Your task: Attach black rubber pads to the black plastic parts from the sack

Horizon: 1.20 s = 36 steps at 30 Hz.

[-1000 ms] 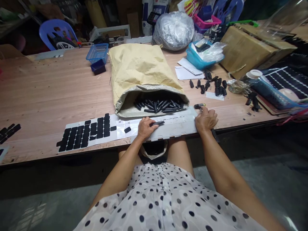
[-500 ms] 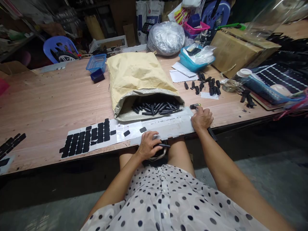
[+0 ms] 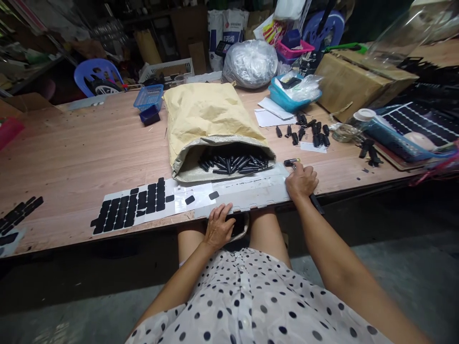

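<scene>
My right hand [image 3: 302,182] is wrapped round a small hammer [image 3: 317,204] at the table's front edge. Its black handle sticks out below my fist, and the dark head with a yellowish end lies just beyond my fingers. My left hand [image 3: 219,225] rests at the front edge of a grey strip of board [image 3: 254,188], fingers stretched forward and thumb apart, with nothing visible in it. Behind the board lies an open yellow paper sack [image 3: 215,107], its mouth towards me. Several black pen-like pieces [image 3: 236,164] fill the mouth.
A sheet of black rounded stickers [image 3: 122,210] lies left of the board. Loose black parts [image 3: 315,131], a blue basket [image 3: 294,98] and a cardboard box [image 3: 355,81] stand on the right. Another blue basket [image 3: 148,98] is at the back left.
The black pen-like piece that was in my left hand is no longer visible, and that hand has shifted slightly left and down. My right hand stays on the hammer. The view has tilted slightly.
</scene>
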### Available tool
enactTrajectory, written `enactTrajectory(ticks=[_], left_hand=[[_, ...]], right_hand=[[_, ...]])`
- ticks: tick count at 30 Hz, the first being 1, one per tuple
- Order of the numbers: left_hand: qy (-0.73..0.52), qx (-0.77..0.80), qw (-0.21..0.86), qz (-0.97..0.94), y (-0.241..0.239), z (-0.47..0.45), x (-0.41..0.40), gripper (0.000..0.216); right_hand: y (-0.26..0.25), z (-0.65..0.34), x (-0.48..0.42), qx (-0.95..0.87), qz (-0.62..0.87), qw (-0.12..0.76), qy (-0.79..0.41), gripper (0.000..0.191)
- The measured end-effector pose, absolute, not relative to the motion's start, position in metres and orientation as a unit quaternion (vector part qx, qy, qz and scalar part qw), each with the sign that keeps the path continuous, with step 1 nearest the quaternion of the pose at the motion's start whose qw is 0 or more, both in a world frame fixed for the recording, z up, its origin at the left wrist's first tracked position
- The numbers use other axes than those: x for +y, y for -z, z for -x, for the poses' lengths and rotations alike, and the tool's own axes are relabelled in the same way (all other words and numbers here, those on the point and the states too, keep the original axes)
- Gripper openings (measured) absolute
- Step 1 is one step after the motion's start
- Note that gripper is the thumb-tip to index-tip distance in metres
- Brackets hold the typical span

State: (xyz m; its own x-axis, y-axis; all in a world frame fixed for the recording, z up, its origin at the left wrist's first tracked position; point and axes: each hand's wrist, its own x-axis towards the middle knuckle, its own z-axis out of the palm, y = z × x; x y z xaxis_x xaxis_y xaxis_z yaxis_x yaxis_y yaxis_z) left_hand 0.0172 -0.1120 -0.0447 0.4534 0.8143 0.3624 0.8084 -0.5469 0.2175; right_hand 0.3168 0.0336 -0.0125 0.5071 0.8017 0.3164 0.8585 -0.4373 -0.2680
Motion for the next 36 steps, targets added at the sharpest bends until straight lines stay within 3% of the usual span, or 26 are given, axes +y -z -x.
enactTrajectory(ticks=[6, 11, 17, 24, 36], left_hand=[[-0.221, 0.484, 0.009, -0.847, 0.048, -0.019, -0.115, 0.016], [-0.263, 0.508, 0.095, -0.815, 0.028, -0.02, -0.104, 0.021], [-0.304, 0.593, 0.12, -0.736, -0.013, -0.003, -0.011, 0.026], [-0.21, 0.605, 0.152, -0.753, -0.011, 0.003, 0.072, 0.014], [-0.232, 0.546, 0.213, -0.776, -0.006, 0.007, 0.003, 0.015]], right_hand=[[0.008, -0.315, 0.032, -0.489, 0.846, 0.203, 0.06, 0.039], [0.011, -0.316, 0.032, -0.49, 0.842, 0.217, 0.062, 0.038], [0.018, -0.32, 0.033, -0.498, 0.834, 0.227, 0.072, 0.039], [0.011, -0.316, 0.031, -0.5, 0.837, 0.216, 0.045, 0.039], [0.009, -0.317, 0.03, -0.498, 0.837, 0.224, 0.03, 0.041]])
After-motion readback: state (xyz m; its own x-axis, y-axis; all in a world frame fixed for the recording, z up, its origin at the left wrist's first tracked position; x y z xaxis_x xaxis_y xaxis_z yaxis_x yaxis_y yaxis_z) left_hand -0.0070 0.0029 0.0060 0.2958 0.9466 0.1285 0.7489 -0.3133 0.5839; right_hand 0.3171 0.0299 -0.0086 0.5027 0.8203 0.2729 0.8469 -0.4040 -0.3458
